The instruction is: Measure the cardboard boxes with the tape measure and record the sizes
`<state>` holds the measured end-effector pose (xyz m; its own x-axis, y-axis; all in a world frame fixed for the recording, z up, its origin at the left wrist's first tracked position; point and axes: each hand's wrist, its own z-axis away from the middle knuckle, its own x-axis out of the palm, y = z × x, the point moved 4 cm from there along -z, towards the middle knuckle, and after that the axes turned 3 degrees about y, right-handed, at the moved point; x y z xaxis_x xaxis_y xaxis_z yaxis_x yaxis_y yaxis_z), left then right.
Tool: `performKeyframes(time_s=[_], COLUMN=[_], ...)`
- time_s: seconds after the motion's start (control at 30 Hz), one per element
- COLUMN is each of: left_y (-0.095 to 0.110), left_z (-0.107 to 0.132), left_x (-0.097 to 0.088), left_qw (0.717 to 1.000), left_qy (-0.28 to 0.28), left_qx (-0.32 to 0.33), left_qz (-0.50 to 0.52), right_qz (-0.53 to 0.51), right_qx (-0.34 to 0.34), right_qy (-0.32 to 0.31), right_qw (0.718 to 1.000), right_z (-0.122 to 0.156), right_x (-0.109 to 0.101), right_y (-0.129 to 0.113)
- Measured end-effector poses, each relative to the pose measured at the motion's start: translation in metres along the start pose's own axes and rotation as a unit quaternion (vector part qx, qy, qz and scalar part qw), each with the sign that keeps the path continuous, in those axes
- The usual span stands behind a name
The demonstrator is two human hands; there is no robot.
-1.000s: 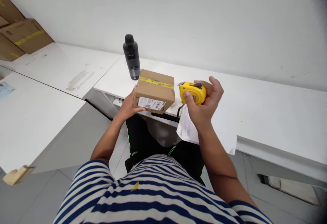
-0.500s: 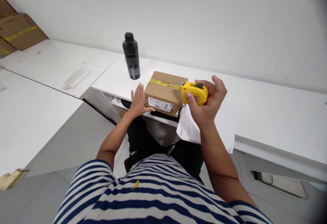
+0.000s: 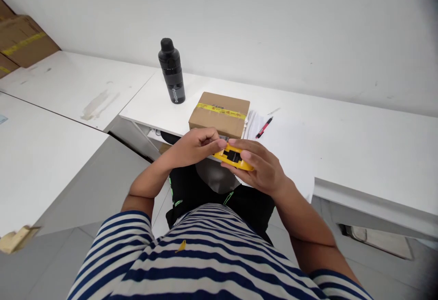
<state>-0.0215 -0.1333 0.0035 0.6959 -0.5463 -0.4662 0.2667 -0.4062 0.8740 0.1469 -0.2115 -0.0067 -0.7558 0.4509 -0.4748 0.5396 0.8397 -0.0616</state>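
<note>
A yellow tape measure [image 3: 236,156] with a black lock button is in front of the cardboard box. My right hand [image 3: 262,163] is closed round its body. At the tape measure's front end, my left hand [image 3: 200,147] is closed with thumb and forefinger pinched together; the exact piece between these fingers is hidden. The small cardboard box [image 3: 222,113] lies on the white table behind both hands, yellow tape printed with red running across its top. Its near side is mostly covered by my hands.
On the white table [image 3: 359,154], a black bottle [image 3: 172,74] stands left of the box. A red and black pen [image 3: 264,128] rests on white papers [image 3: 287,149] to the right. Larger taped cartons [image 3: 29,39] sit at far left. A white wall rises behind.
My right hand has brought the tape measure down and left, from the box's right edge to its front. My left hand has left the box's side and closed at the tape measure. The pen now shows.
</note>
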Motion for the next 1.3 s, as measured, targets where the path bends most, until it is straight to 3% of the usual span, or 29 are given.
performKeyframes(time_s=[0.2, 0.27, 0.33, 0.43, 0.53, 0.6, 0.7, 0.83, 0.93, 1.17, 1.23, 1.3], left_y=[0.004, 0.004, -0.004, -0.036, -0.082, -0.104, -0.118, -0.113, -0.106, -0.09, -0.073, -0.047], left_z=[-0.007, -0.013, -0.023, -0.044, -0.061, -0.068, -0.075, -0.078, -0.078, -0.076, -0.07, -0.054], left_x=[-0.004, -0.018, -0.043, -0.089, -0.114, -0.115, -0.098, -0.072, -0.065, -0.076, -0.083, -0.086], left_qw=[1.0, 1.0, 0.998, 0.986, 0.966, 0.959, 0.963, 0.975, 0.979, 0.988, 0.988, 0.982], left_qy=[0.012, 0.009, 0.047, 0.158, 0.21, 0.216, 0.179, 0.119, 0.114, 0.103, 0.125, 0.181], left_qx=[-0.013, -0.013, -0.008, -0.033, -0.131, -0.172, -0.19, -0.182, -0.167, -0.108, -0.083, -0.045], left_qz=[-0.003, 0.012, 0.03, 0.051, 0.07, 0.07, 0.063, 0.037, 0.024, -0.042, -0.046, -0.027], right_qz=[-0.021, -0.038, -0.022, 0.036, 0.055, 0.059, 0.068, 0.064, 0.054, 0.056, 0.063, 0.072], right_qx=[0.035, 0.073, 0.109, 0.173, 0.249, 0.267, 0.255, 0.228, 0.214, 0.21, 0.205, 0.196], right_qy=[-0.009, -0.02, -0.004, 0.058, 0.076, 0.057, 0.032, 0.013, 0.017, 0.017, 0.024, 0.044], right_qw=[0.999, 0.996, 0.994, 0.983, 0.964, 0.96, 0.964, 0.972, 0.975, 0.976, 0.976, 0.977], right_z=[0.007, 0.013, 0.021, 0.035, 0.046, 0.048, 0.043, 0.032, 0.031, 0.033, 0.028, 0.025], right_x=[-0.011, -0.019, -0.032, -0.055, -0.066, -0.063, -0.05, -0.034, -0.029, -0.032, -0.038, -0.048], right_y=[0.007, 0.022, 0.043, 0.082, 0.112, 0.119, 0.119, 0.118, 0.119, 0.123, 0.118, 0.105])
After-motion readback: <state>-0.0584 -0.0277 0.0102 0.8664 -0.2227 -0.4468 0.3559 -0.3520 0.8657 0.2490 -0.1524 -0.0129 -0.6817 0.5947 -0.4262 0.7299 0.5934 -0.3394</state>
